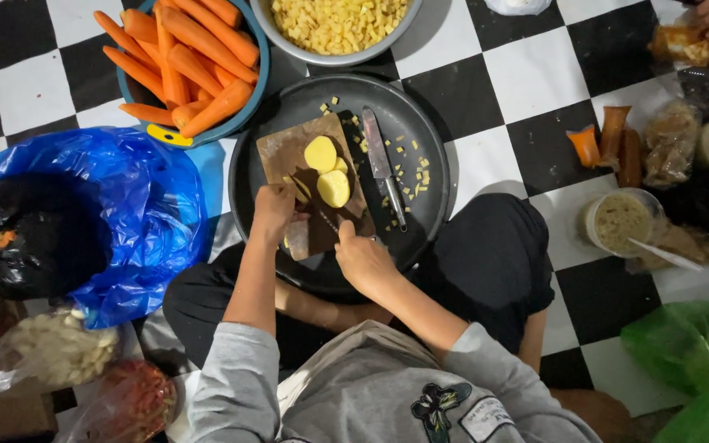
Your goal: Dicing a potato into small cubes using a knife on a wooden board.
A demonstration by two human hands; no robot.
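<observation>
Black-and-white checkered floor tiles serve as the kitchen, with a person sitting cross-legged behind a dark round tray. On it lies a wooden cutting board carrying peeled potato halves.

The left hand has its fingers curled down on a potato piece at the board's near edge. The right hand is closed around what looks like a knife handle, though I cannot tell the grip exactly. My guess is that they are midway through slicing potato into strips for dicing. A second knife lies unused at three o'clock from the board, among stray cubes.

At twelve o'clock sits a metal bowl of diced potato, and at eleven a blue basin of carrots. At nine o'clock a blue plastic bag crowds the tray's edge and the left elbow's room. Packets of food lie at three o'clock.
</observation>
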